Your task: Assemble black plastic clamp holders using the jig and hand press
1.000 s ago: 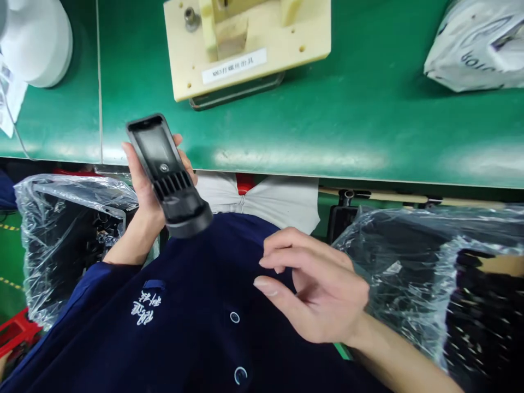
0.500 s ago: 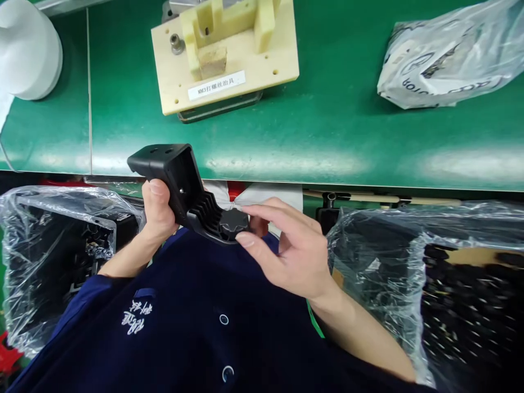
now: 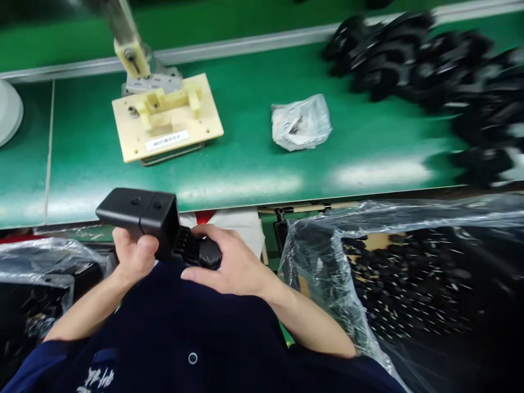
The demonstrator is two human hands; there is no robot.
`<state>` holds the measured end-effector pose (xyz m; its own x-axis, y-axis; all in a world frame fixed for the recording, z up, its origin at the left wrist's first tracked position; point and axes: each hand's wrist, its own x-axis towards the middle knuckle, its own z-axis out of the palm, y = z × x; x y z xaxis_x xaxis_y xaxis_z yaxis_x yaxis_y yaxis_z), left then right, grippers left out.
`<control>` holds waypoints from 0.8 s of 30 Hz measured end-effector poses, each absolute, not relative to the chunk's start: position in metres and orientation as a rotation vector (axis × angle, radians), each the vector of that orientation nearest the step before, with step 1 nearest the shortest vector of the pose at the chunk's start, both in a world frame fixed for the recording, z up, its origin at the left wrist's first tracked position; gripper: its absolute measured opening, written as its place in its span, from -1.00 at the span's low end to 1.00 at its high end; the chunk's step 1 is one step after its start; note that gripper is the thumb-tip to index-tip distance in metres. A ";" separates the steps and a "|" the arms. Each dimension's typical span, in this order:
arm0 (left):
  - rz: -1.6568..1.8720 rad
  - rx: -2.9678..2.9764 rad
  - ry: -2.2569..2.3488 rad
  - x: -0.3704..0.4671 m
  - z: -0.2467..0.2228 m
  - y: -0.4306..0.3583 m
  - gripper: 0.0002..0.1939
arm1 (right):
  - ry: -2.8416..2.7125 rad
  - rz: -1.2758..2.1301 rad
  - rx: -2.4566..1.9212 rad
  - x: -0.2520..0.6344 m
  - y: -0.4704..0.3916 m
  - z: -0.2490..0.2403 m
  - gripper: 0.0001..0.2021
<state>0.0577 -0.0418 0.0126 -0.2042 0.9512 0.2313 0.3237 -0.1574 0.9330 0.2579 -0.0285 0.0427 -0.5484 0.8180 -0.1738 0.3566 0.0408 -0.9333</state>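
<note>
A black plastic bracket (image 3: 141, 210) with a box-shaped end and a ribbed arm is held in front of my chest. My left hand (image 3: 135, 256) is closed round the box-shaped end from below, its thumb against the side. At the ribbed end sits a round black knob (image 3: 209, 253). My right hand (image 3: 233, 265) wraps round the knob and that end of the bracket, fingers behind and thumb in front. The knob's underside is hidden.
On the green bench (image 3: 245, 177) stand a cream fixture (image 3: 213, 117) and a plastic bag (image 3: 303, 123). Black parts (image 3: 393, 52) are piled at the back right. Plastic-lined bins flank me; the right one holds many black knobs (image 3: 409, 278). A white container (image 3: 8, 112) is far left.
The view has swung to the right and up, showing the black pile. The bracket has turned, its box end's top now facing the camera. My right hand has closed further round the knob.
</note>
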 end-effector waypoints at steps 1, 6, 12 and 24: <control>1.423 1.538 1.439 0.061 0.018 -0.042 -0.44 | -1.947 1.551 -1.200 0.258 -0.028 0.045 -0.49; 1.328 1.830 1.265 0.069 0.029 -0.042 -0.56 | -2.009 1.637 -1.262 0.261 -0.027 0.053 -0.51; 1.125 1.968 1.498 0.076 0.032 -0.040 -0.47 | -1.932 1.667 -1.281 0.261 -0.027 0.046 -0.46; 1.136 1.793 1.493 0.075 0.004 -0.018 -0.64 | -1.185 1.438 -1.271 0.293 0.019 0.052 -0.54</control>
